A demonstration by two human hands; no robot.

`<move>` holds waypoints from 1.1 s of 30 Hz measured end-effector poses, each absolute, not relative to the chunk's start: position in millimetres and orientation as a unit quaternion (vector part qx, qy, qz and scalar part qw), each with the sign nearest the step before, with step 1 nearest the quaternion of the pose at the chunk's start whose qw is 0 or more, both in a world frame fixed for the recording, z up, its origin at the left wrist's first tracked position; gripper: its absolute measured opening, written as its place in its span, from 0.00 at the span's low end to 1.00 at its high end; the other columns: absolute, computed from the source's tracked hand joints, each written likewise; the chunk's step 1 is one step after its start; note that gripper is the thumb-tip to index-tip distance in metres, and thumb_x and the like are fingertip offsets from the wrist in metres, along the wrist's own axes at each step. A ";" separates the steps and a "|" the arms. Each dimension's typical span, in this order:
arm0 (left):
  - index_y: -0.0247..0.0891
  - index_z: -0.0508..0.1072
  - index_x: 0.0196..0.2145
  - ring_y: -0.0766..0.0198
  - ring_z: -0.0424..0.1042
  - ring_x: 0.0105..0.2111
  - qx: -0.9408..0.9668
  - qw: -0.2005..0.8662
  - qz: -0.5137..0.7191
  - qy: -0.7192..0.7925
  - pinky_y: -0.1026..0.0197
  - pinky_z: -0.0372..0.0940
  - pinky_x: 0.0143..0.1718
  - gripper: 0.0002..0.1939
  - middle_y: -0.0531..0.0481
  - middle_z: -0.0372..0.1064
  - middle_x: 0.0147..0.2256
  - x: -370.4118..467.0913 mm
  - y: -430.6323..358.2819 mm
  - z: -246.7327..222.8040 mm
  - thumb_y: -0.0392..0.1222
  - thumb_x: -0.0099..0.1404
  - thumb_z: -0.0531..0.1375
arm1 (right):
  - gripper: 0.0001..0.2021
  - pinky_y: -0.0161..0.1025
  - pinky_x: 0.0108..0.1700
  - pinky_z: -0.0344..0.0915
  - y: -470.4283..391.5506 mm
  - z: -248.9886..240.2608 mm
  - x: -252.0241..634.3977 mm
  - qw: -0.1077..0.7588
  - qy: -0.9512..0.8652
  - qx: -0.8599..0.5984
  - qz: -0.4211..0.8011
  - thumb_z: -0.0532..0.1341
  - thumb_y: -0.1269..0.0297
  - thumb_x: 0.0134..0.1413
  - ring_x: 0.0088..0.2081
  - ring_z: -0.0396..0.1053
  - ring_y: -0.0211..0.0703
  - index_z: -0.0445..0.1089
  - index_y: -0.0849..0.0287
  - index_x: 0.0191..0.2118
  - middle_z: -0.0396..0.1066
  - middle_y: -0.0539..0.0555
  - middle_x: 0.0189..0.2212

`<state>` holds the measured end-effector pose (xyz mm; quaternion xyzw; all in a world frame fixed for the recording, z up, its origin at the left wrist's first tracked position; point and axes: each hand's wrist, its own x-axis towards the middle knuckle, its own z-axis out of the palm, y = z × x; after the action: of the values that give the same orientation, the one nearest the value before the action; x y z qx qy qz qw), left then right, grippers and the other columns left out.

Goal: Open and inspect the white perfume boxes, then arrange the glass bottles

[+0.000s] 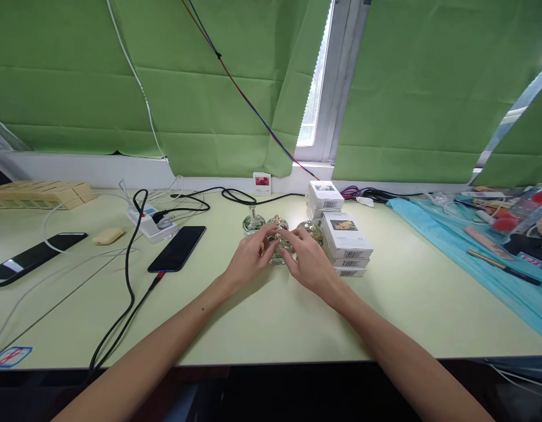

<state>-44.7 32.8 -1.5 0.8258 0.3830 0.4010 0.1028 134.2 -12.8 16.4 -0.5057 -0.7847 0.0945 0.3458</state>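
Several small round glass jars with lids stand close together in the middle of the table, one (253,223) at the left of the group and another (312,230) beside the box stack. My left hand (252,255) and my right hand (310,259) meet over the front jar (278,253). The fingers of both hands are bent around its top, fingertips nearly touching, and partly cover it and the jar behind. White boxes (346,235) with small pictures are stacked just right of my right hand, with a second stack (324,196) behind.
Left of my arms lie a phone (178,249) on a black cable, a power strip (153,224), a second dark device (33,258) and yellow boxes (42,194). A small white box (262,184) stands at the back. Blue sheeting (464,252) with a pen (503,267) covers the right side.
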 end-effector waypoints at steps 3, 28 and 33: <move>0.43 0.67 0.55 0.70 0.68 0.25 0.818 0.113 0.412 0.384 0.65 0.67 0.28 0.15 0.51 0.77 0.42 -43.8 32.5 -0.6 0.43 0.72 0.55 | 0.18 0.40 0.41 0.68 -11.9 15.7 134.9 0.345 -0.788 -0.499 0.104 0.55 0.69 0.67 0.33 0.69 0.38 0.67 0.54 0.60 0.66 0.57 0.47; 0.38 0.79 0.40 0.69 0.60 0.21 0.806 0.145 0.397 0.415 0.64 0.59 0.25 0.14 0.54 0.74 0.27 -39.8 32.0 5.4 0.48 0.70 0.56 | 0.16 0.39 0.41 0.68 -11.6 13.6 137.2 0.342 -0.802 -0.484 0.068 0.53 0.69 0.68 0.36 0.68 0.40 0.70 0.54 0.56 0.67 0.57 0.47; 0.38 0.79 0.39 0.70 0.60 0.21 0.801 0.156 0.402 0.416 0.64 0.58 0.25 0.14 0.53 0.75 0.28 -39.3 32.1 3.0 0.48 0.69 0.56 | 0.14 0.39 0.39 0.67 -11.6 14.8 135.2 0.343 -0.799 -0.491 0.058 0.53 0.69 0.68 0.36 0.69 0.41 0.71 0.55 0.53 0.67 0.57 0.46</move>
<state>-39.3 32.1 3.0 0.8009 0.4158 0.4017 0.1558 135.2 -11.6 14.8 -0.4909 -0.7987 0.0582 0.3432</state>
